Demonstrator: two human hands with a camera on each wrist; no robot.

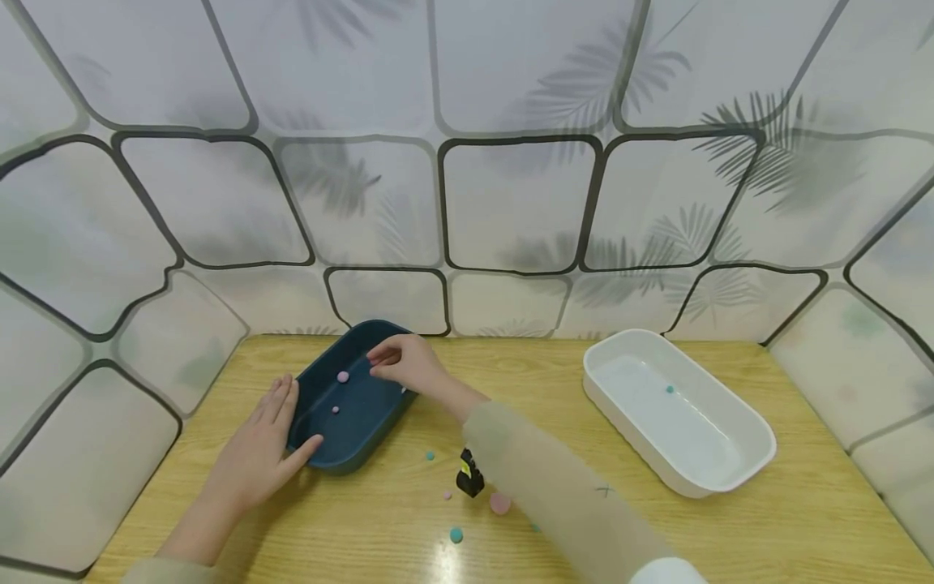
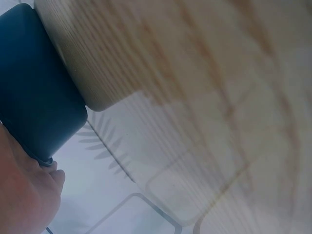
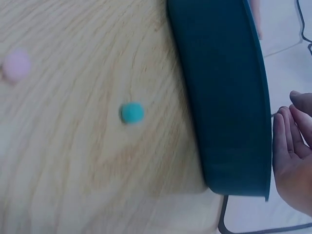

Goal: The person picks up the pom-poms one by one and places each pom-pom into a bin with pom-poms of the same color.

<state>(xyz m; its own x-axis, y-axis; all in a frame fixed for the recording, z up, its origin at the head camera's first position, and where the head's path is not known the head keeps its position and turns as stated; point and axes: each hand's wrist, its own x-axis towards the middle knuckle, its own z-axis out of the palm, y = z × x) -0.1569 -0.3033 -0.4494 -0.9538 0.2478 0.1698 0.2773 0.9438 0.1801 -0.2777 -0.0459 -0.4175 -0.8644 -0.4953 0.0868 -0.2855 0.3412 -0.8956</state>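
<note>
A dark blue tray (image 1: 357, 446) stands at a slant on the left of the table, with small pink balls (image 1: 343, 377) inside. My left hand (image 1: 255, 446) rests against its left side, the fingers straight and the thumb by the near rim. Over the tray's right part hangs my right hand (image 1: 412, 365), fingers bent loosely downward. In the right wrist view the thumb and fingertips of this hand are slightly apart, and no ball shows between them. A teal ball (image 3: 132, 112) lies on the table beside the tray.
A white tray (image 1: 730, 470) at the right holds a teal ball (image 1: 670, 389). Near the right forearm lie a small black object (image 1: 470, 474) with a yellow mark, a pink disc-like piece (image 1: 499, 504) and another teal ball (image 1: 456, 534). Patterned panels enclose the table (image 1: 350, 535).
</note>
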